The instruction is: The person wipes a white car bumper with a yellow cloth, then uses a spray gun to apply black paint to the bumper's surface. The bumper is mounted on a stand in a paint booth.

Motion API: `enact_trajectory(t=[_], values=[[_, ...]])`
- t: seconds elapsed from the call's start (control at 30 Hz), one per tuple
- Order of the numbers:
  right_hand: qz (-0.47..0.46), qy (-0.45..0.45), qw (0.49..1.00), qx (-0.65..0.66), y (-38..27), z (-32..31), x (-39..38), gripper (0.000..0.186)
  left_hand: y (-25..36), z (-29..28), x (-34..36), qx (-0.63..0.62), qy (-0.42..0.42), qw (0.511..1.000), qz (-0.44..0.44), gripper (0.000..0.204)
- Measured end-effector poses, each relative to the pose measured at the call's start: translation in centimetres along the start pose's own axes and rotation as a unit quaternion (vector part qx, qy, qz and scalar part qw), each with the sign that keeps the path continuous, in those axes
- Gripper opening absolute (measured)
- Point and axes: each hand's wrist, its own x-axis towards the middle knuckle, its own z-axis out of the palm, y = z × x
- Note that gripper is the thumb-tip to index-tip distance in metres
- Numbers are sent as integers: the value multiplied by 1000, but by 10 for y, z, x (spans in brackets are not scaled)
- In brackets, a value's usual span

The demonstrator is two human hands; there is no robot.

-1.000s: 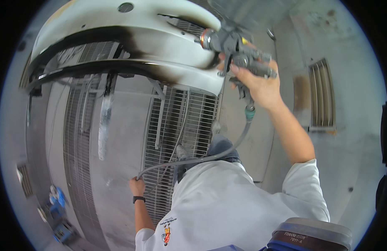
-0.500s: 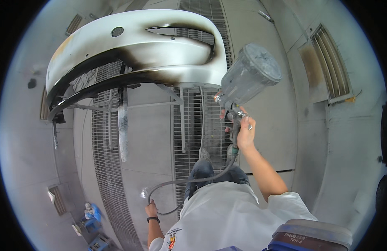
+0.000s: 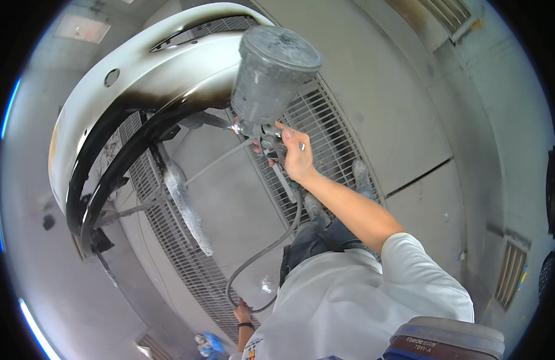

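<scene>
My right hand point(image 3: 295, 156) grips a grey spray gun point(image 3: 262, 137) with a large translucent grey cup point(image 3: 271, 75) on top. Its nozzle faces a car bumper point(image 3: 88, 144), white with black and scorched-looking dark shading around its openings, on a metal stand point(image 3: 217, 162). The cup overlaps the bumper's right part in my view. Low at my left side, my left hand point(image 3: 243, 311), a dark band on its wrist, is closed round the grey air hose point(image 3: 253, 258), which curves up to the gun's handle.
Floor grates point(image 3: 325, 132) run beneath the stand and my feet, between grey floor panels point(image 3: 409, 138). Grey walls with slatted vents point(image 3: 511, 270) surround the space. A wrapped, silvery post point(image 3: 184, 207) hangs below the bumper. A small blue object point(image 3: 211, 345) lies at the lower left.
My right hand and the gun have moved leftward, now in front of the bumper's right part. The view has rotated, tilting the bumper. My left hand still holds the hose.
</scene>
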Motion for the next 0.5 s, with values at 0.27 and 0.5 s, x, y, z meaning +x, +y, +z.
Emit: enact_trajectory(t=[0.27,0.5], values=[[0,115,993,-33,28,-46,17,61,54,3,26,52,-106,991,62,35],[2,218,975,-42,37,-116,38,60,97,28,17,131,-114,982,78,37]])
